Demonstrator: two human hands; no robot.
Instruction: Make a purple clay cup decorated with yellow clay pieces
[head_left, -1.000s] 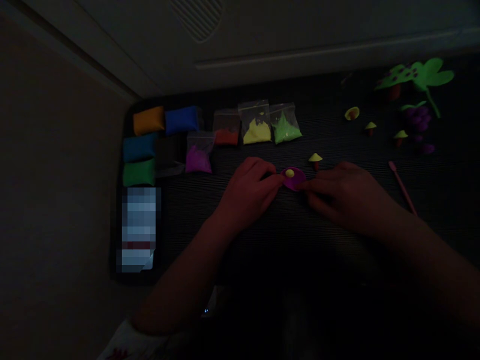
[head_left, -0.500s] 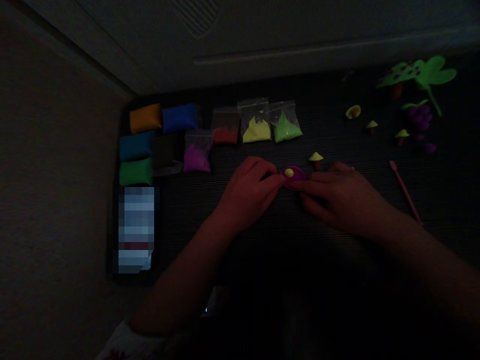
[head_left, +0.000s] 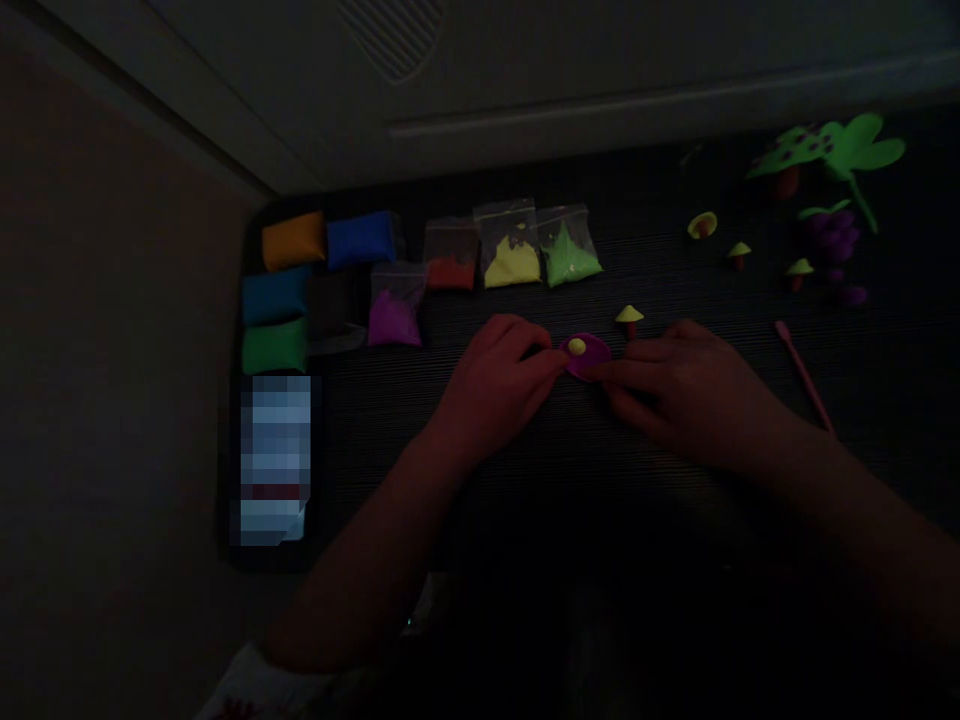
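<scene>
A flat purple clay disc (head_left: 598,350) lies on the dark tabletop between my hands. On its left part sits a small yellow clay ball (head_left: 577,346). My left hand (head_left: 504,375) pinches the disc's left edge with thumb and forefinger, its other fingers curled. With the forefinger stretched out, my right hand (head_left: 686,390) touches the disc's lower right rim; the thumb stays apart below and the other fingers bend. Just behind the right fingers stands a small clay mushroom (head_left: 629,316) with a yellow cap and reddish stem.
Bags of yellow clay (head_left: 511,262), green clay (head_left: 571,260) and purple clay (head_left: 394,320) lie behind, with several coloured packs left. A phone (head_left: 275,455) is at the left edge. More mushrooms (head_left: 739,252), a purple grape cluster (head_left: 831,235) and a pink stick tool (head_left: 804,378) lie right.
My right forefinger has drawn back slightly to the right along the disc's rim, uncovering more of it. My left hand keeps its place, and the view has shifted a little.
</scene>
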